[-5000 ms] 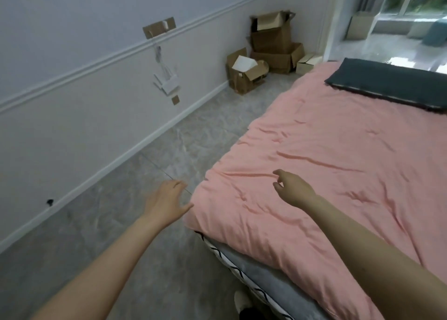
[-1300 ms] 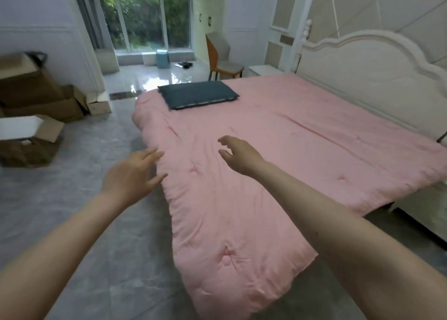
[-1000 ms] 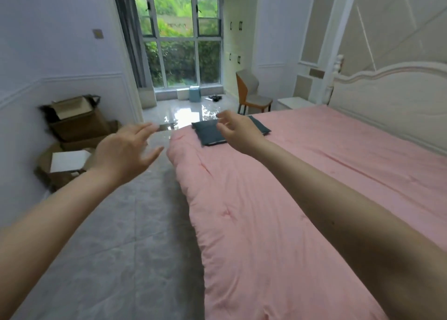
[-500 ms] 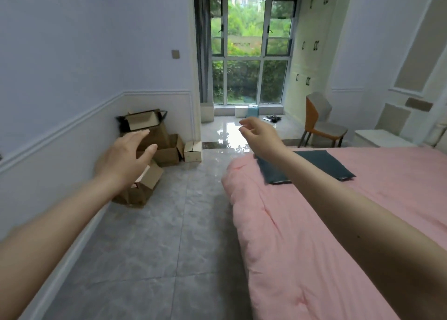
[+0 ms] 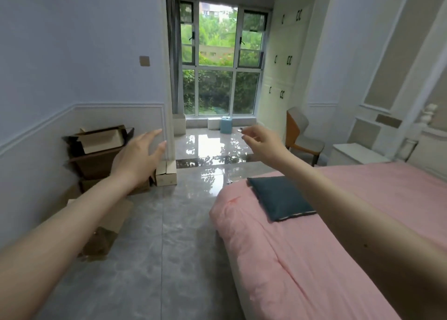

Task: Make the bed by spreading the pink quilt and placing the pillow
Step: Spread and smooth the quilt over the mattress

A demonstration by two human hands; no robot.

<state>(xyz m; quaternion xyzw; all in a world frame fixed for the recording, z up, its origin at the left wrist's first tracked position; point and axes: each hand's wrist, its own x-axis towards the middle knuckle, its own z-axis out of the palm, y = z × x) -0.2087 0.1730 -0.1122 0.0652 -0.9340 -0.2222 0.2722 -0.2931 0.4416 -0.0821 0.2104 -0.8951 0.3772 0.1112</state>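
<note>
The pink quilt [image 5: 300,259] lies spread over the bed on the right, hanging over its near side. A dark blue-grey pillow [image 5: 280,197] lies flat on the quilt near the bed's far left corner. My left hand [image 5: 139,157] is raised over the floor left of the bed, fingers straight and empty. My right hand [image 5: 262,143] is stretched forward in the air above and beyond the pillow, fingers loosely curled, holding nothing. My right forearm crosses over the pillow's right part.
Stacked cardboard boxes [image 5: 101,150] stand against the left wall, with flattened cardboard [image 5: 108,225] on the grey tile floor. An orange chair [image 5: 302,135], a white nightstand [image 5: 358,154] and the white headboard sit at the right. A window and a small blue stool [image 5: 226,125] are ahead.
My view has swung from the bed's foot along its left side toward the window. Both empty hands stay raised and the pillow has come nearer.
</note>
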